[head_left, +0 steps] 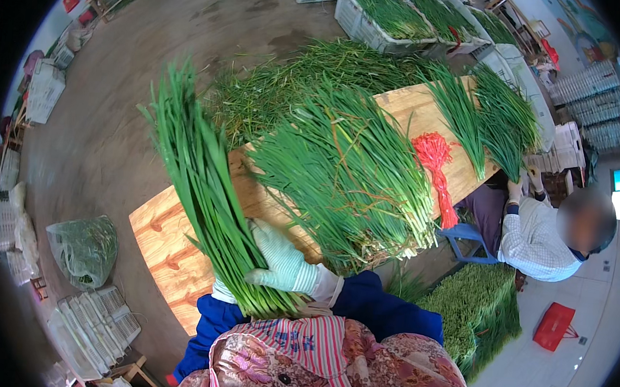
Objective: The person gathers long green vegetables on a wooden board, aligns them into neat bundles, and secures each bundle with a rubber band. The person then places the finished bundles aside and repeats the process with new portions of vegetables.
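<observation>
A bunch of long green leafy stalks, probably garlic chives [205, 203], lies across both my hands, close to my apron. Over its lower part rests my right hand [284, 261] in a pale striped glove, fingers curved around the stalks. Mostly hidden under the bunch is my left hand [224, 290], also gloved; its fingers do not show. The bunch's tips point away over a wooden board table [166, 243]. Right of it, a large pile of the same greens [343, 179] lies on the table, with dry brown strands on top. Beside the pile is a bundle of red plastic ties [437, 172].
A co-worker [536, 234] at the table's right end holds another bunch [506, 125]. Loose greens [317, 69] cover the floor behind the table. Stacked bunches [473, 304] stand at the lower right, near a blue stool [467, 239]. White crates [368, 29] of greens stand beyond.
</observation>
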Demonstrator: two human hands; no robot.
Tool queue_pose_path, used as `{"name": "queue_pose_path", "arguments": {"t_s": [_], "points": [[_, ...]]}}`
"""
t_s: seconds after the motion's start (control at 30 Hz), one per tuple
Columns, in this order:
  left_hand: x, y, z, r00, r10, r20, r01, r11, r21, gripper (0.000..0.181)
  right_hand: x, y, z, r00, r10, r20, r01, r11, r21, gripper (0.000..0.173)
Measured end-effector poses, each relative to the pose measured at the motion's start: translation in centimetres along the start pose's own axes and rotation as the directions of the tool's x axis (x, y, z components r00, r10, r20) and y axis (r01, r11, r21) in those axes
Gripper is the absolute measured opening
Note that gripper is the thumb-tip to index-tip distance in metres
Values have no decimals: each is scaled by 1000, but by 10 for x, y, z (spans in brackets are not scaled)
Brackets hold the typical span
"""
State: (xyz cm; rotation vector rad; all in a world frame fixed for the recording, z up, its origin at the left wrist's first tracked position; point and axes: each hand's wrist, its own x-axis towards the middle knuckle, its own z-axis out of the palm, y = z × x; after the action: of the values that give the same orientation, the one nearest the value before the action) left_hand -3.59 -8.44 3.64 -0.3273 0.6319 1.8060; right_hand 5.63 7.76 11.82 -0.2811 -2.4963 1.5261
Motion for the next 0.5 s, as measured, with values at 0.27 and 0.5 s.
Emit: {"name": "queue_pose_path", "arguments": {"t_s": [0.27, 0.5], "points": [[31, -14, 8, 992, -112, -63, 114, 993, 32, 61, -20, 91, -180, 690, 107, -716, -219, 973, -67, 40], [41, -27, 16, 977, -184, -103, 189, 981, 36, 58, -75, 216, -283, 412, 684, -602, -911, 299, -284, 73]]}}
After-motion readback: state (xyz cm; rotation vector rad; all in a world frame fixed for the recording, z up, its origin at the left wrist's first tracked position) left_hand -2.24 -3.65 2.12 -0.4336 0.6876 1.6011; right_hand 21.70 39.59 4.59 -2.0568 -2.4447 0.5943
